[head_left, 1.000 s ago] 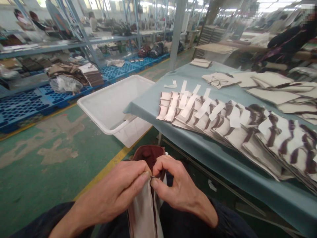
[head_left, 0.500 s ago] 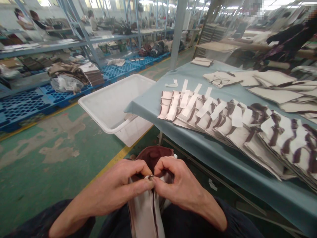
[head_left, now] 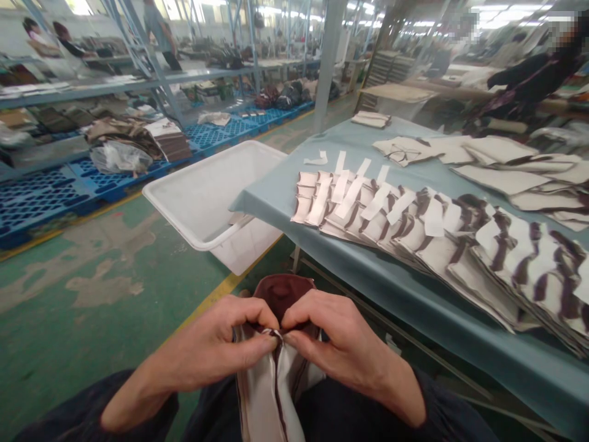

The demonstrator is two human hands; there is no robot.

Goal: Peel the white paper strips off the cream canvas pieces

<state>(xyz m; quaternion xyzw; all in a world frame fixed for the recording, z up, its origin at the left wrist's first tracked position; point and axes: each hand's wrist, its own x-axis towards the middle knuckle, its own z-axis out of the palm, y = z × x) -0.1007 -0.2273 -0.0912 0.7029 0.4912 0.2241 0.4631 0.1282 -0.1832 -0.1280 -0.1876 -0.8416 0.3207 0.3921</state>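
A sewn piece of material (head_left: pixel 262 399), cream with a dark seam down its middle and a reddish-brown inner face, hangs over my lap. On the left of the seam, my left hand (head_left: pixel 230 341) pinches its top edge between thumb and index finger. My right hand (head_left: pixel 329 331) grips the same edge just to the right, thumb and index finger pressed together. Both sets of fingertips almost meet at the seam. The lower end of the piece runs out of the frame, and the other fingers are partly hidden.
A table with a blue-grey cover (head_left: pixel 271 190) stands at the right, bearing overlapping cream-and-brown pieces (head_left: pixel 368 209) with white strips. Beside its corner is a white plastic tub (head_left: pixel 193 236). Blue pallets (head_left: pixel 41 196) and metal shelving line the left. A co-worker (head_left: pixel 529 80) stands at far right.
Both hands keep their pinch on the edge; the right hand's fingers have shifted slightly and the seam lies a little further left. A person now stands behind the shelving at back left.
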